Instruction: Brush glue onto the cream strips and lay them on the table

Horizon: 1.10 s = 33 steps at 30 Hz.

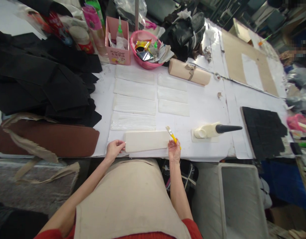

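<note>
A cream rectangular panel (146, 141) lies flat near the table's front edge. My left hand (115, 150) pinches its left end between thumb and fingers. At the right end, my right hand (174, 152) is closed round a yellow-handled paintbrush (173, 135), bristles pointing up and left, its fingertips at the panel's corner. Whether those fingertips also grip the panel, I cannot tell. Beyond the panel, several pale, shiny strips (134, 102) lie in two columns on the white-covered table. To the right a cream bottle (206, 130) with a long black nozzle lies on its side.
Black fabric pieces (43, 76) and a brown folded piece (48, 137) occupy the left. Behind the strips stand a pink box (118, 56) and a pink basket (148, 64), with a tied beige roll (189, 71) beside them. A black slab (263, 131) lies far right.
</note>
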Tool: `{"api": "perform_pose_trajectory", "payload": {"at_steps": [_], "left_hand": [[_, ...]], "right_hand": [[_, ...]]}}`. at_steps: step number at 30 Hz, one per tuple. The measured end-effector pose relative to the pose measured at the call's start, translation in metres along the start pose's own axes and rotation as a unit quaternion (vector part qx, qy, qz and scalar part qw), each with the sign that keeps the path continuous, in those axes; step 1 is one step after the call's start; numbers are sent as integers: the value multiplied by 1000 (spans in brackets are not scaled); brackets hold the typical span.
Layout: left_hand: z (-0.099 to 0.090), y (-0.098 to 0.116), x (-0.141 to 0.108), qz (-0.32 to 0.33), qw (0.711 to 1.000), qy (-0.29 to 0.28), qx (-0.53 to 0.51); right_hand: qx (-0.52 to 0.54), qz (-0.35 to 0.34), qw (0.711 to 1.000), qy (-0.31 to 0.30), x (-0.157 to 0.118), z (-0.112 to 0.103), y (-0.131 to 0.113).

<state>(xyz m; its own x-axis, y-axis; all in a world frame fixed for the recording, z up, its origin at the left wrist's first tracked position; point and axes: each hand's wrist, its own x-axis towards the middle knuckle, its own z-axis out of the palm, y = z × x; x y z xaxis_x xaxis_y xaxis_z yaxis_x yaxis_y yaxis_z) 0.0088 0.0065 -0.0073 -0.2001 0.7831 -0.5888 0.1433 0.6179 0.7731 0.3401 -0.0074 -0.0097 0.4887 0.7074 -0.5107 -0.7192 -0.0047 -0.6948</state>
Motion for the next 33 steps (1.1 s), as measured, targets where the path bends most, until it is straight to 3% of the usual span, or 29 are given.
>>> {"api": "perform_pose_trajectory", "payload": {"at_steps": [9,14,17,21,26,33], "left_hand": [[2,6,-4,16,999,4,39],[4,5,0,9,998,-11,63],[2,1,4,14,996,-2,87],[-1,-1,7,-1,996,-17,84],[-2,-1,6,0,997,-17,79],[0,-3,6,-8,998,-7,66]], "right_hand": [[-18,10,1000,-10,-4,9,13],[-35,6,999,-15,-8,10,9],[-69,1,996,-48,-17,17,6],[-196,5,970,-142,-42,41,12],[-293,10,925,-243,-69,75,37],[-350,-2,888,-299,-74,94,61]]}}
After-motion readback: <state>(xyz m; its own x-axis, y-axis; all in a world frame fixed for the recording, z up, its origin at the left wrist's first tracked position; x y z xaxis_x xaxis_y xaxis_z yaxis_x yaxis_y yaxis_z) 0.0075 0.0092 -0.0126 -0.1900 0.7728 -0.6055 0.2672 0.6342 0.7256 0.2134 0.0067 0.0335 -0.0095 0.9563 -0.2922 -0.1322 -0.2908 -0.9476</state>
